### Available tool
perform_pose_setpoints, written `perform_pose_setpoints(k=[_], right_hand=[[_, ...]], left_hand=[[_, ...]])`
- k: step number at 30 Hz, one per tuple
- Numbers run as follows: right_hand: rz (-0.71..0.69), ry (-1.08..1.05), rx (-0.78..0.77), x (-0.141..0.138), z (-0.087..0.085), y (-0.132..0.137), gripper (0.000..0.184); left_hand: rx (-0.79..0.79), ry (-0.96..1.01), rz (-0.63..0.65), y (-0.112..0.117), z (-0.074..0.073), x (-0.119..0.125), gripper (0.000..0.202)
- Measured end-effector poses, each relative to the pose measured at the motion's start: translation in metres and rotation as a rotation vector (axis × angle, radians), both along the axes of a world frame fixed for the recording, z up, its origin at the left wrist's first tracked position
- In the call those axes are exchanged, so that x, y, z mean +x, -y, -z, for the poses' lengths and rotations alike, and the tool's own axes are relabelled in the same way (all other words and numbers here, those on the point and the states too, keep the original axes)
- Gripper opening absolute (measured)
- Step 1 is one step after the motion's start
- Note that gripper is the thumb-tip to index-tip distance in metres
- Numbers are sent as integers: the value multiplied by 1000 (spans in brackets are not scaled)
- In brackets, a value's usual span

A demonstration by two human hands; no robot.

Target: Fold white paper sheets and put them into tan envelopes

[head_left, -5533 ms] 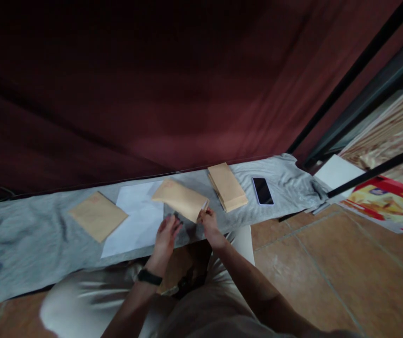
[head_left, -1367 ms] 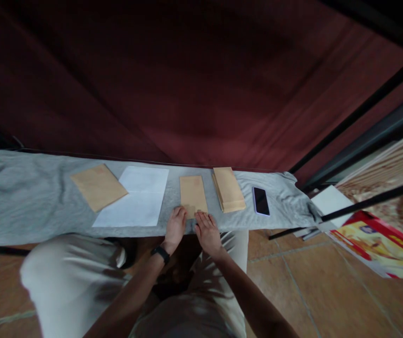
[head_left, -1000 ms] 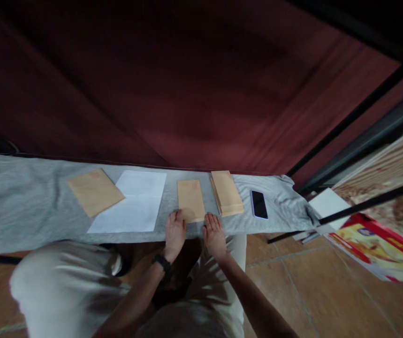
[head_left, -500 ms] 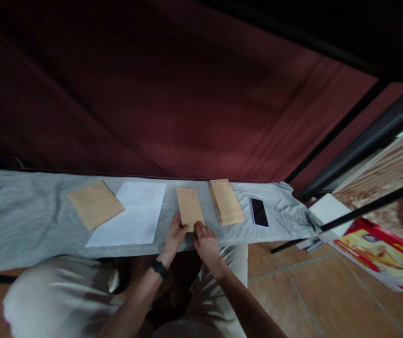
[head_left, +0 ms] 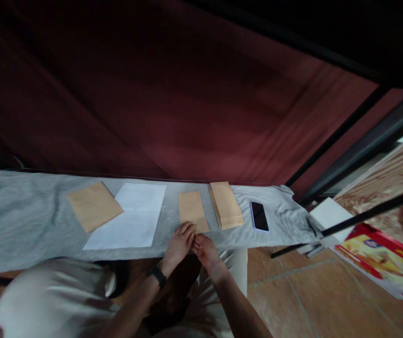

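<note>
A brown paper envelope lies on the grey cloth in front of me, its near edge under my hands. My left hand reaches over the near left corner, its bent fingers closed on the paper. Close beside it, my right hand is turned partly palm up, fingers curled at the near edge of the same envelope. The fingertips of both hands almost meet there, and they hide part of that edge. To the right lies a stack of brown envelopes. A dark watch band is on my left wrist.
On the left, another brown envelope overlaps a creased white sheet. A phone lies right of the stack. The grey cloth covers a narrow table against a dark red curtain. A red and yellow box stands at right.
My left hand has moved from the envelope's left side onto its near end. My right hand has rolled palm upward and dropped slightly toward me. The envelope's visible face looks wider.
</note>
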State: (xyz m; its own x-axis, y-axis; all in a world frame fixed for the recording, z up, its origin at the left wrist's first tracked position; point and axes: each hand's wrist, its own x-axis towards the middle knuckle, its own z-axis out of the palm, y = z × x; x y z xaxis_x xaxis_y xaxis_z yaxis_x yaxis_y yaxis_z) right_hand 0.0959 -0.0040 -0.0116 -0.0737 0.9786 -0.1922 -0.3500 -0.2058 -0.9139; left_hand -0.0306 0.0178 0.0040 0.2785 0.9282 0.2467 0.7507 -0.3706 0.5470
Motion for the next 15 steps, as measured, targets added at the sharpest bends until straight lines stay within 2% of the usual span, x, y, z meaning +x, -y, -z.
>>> perform_pose_setpoints(k=[2, 4, 6, 8, 11, 13, 15], right_hand=[[-49, 103, -30, 10, -5, 4, 32], [-28, 350, 15, 22, -13, 4, 34], [25, 629, 163, 31, -19, 3, 32], [27, 913, 385, 37, -21, 2, 35], [-48, 1358, 697, 40, -10, 5, 45], [-66, 1511, 768, 39, 1, 6, 48], [-49, 1562, 785, 38, 10, 7, 49]], left_hand=[[4, -101, -6, 4, 4, -3, 37], [9, -166, -5, 4, 2, -5, 40], [11, -210, 4, 1, -3, -5, 39], [19, -240, -1, -3, -6, -3, 35], [52, -263, -19, -13, -4, 6, 38], [92, -269, -3, -20, 1, 13, 41], [114, -279, 31, -31, 8, 19, 44]])
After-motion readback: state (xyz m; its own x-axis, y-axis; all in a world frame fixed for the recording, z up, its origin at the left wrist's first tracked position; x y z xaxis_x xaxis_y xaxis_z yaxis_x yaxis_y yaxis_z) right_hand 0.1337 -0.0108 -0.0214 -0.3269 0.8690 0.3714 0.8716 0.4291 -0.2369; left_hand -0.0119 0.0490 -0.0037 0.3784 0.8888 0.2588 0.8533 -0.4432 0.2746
